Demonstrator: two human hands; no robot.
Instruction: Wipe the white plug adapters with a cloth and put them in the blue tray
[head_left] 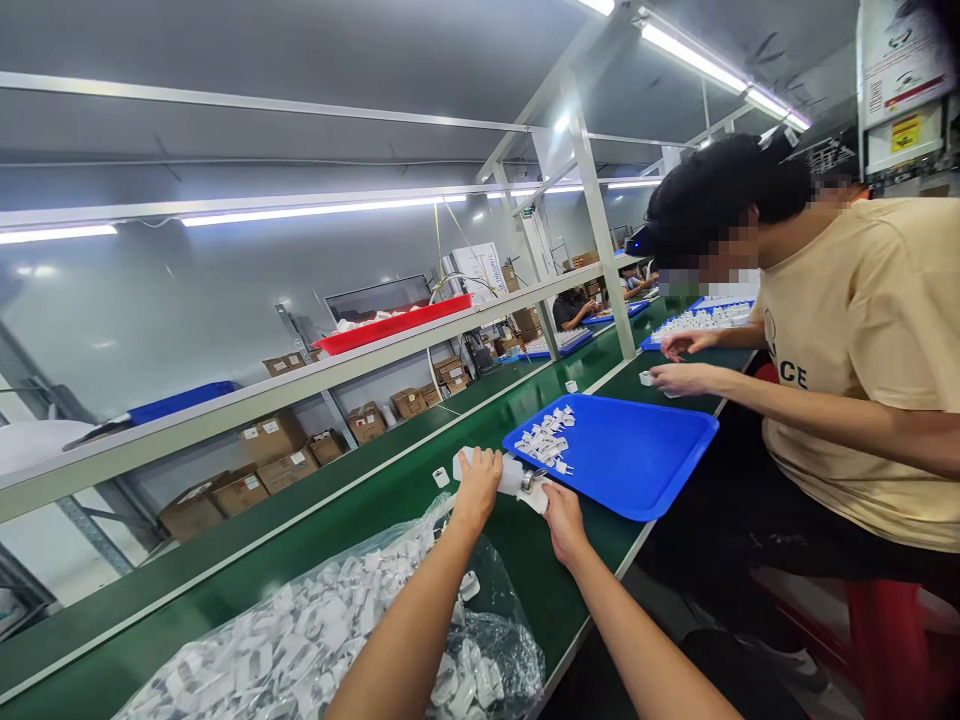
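My left hand point(477, 483) is closed round a handful of small white plastic parts point(512, 474) held just above the green belt. My right hand point(561, 512) pinches the near end of the same bunch, beside the left corner of a blue tray point(645, 460). A small pile of white parts point(549, 439) lies in the tray's far left corner. A clear plastic bag point(330, 640) full of white parts lies on the belt under my left forearm. One loose white part point(441, 477) sits on the belt left of my left hand.
A person in a beige shirt point(862, 370) sits at the right, both hands on the green belt point(315, 540) near a small white part point(646, 378). More blue trays point(697, 320) lie farther along. A shelf rail carries a red tray point(390, 325); cardboard boxes stand behind.
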